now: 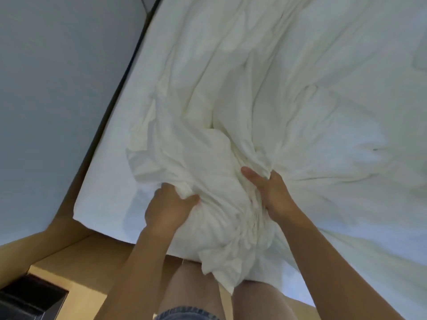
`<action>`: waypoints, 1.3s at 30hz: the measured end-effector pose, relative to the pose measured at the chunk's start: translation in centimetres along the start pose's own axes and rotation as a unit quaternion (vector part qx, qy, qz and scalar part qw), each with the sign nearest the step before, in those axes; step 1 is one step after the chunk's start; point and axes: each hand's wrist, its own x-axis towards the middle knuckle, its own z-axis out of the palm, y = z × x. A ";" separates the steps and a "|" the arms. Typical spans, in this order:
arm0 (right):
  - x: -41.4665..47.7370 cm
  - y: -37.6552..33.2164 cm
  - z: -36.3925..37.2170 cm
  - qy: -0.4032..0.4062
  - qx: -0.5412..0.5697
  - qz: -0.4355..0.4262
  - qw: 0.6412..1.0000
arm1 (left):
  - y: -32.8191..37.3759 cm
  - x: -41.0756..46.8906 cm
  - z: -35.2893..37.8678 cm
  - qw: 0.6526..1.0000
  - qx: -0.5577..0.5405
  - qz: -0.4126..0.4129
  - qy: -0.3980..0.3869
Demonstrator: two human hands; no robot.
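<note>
A rumpled white sheet [288, 93] lies spread over a white mattress [101, 192] that fills most of the view. Its near end is bunched into a thick wad [221, 218] that hangs over the mattress's front edge. My left hand [168, 209] grips the left side of the wad, thumb and fingers curled into the cloth. On the right side of the wad, my right hand [270, 192] holds the cloth with the thumb on top and the fingers buried in the folds.
A grey wall [57, 88] runs along the mattress's left side behind a dark gap. Wooden floor [92, 262] shows below, with a dark box-like thing [30, 299] at the bottom left. My bare legs [196, 292] stand against the bed's front edge.
</note>
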 end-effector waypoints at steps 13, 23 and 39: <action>1.7 -12.5 -3.1 -0.030 0.006 -0.103 0.994 | 28.5 0.0 -1.7 0.948 -0.122 0.257 -0.146; -2.3 -7.0 -15.6 0.347 0.282 -0.047 0.893 | 29.3 -9.6 10.6 0.852 0.065 0.466 -0.230; 5.6 -9.8 -17.7 -0.055 0.183 0.001 0.981 | 27.8 -1.4 8.4 0.952 0.029 0.194 0.233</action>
